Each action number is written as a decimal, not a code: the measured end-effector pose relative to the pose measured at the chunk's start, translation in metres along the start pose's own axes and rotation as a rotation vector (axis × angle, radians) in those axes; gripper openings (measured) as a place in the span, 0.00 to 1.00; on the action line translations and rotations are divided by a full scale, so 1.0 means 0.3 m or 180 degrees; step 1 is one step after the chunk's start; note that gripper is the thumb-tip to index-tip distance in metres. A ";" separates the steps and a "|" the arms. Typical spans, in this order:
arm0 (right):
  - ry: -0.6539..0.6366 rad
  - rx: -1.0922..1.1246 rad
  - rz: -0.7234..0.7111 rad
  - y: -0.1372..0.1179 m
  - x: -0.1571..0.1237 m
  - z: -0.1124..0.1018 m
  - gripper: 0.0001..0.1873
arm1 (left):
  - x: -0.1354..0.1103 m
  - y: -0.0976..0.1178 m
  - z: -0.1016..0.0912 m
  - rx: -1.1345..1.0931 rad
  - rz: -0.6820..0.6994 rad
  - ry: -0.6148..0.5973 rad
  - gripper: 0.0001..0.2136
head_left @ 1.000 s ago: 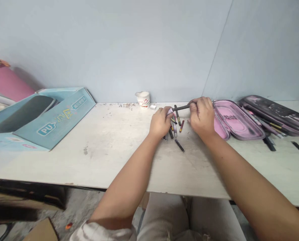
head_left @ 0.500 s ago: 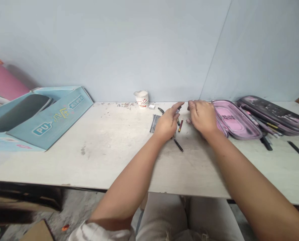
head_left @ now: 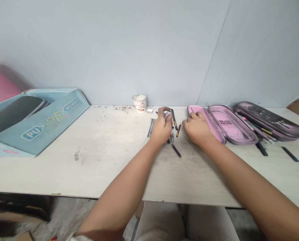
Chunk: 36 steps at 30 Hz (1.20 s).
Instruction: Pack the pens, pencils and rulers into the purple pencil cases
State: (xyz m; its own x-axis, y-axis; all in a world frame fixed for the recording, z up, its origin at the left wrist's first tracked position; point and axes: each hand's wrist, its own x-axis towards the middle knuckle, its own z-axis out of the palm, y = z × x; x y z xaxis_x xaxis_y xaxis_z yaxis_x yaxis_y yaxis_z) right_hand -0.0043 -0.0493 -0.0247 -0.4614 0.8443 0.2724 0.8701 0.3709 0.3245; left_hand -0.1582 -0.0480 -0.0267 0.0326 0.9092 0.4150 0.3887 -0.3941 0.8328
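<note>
Bare left hand (head_left: 162,129) and bare right hand (head_left: 196,130), both ungloved, on slim forearms tapering toward the wrists: the left forearm (head_left: 119,190) and the right forearm (head_left: 252,190), uncovered nearly up to the elbows. At the very bottom edge, only a sliver of a white cloth sleeve (head_left: 76,238), crumpled and cut off by the frame near the left elbow. Lower down, loose pale grey-beige trousers (head_left: 159,222) over both thighs, in a soft, matt, knit-like fabric, with a narrow dark strip between the legs, too small to tell.
</note>
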 end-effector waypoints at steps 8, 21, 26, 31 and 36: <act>0.1254 0.2190 0.1013 0.055 -0.016 -0.003 0.12 | -0.025 0.023 0.024 0.0412 0.0162 -0.0506 0.11; 0.1646 0.5527 0.0737 -0.013 -0.021 -0.024 0.10 | -0.045 0.032 0.052 0.0388 0.0478 -0.0620 0.13; 0.1630 0.5459 0.0784 -0.021 -0.023 -0.023 0.11 | -0.050 0.028 0.059 0.0420 0.0480 -0.0569 0.12; 0.1762 0.5383 0.0902 -0.031 -0.020 -0.021 0.11 | -0.064 0.044 0.074 0.0446 0.0369 -0.0372 0.11; 0.1550 0.5439 0.0877 -0.046 -0.027 -0.032 0.10 | -0.066 0.055 0.071 0.0202 0.0101 -0.0231 0.09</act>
State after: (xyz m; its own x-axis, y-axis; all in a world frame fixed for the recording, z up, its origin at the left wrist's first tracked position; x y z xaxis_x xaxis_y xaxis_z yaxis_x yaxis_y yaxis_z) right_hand -0.0141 -0.0648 -0.0227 -0.0170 0.8834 0.4682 -0.0256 0.4678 -0.8835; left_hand -0.1329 -0.0697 -0.0290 0.1116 0.9047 0.4112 0.4438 -0.4156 0.7939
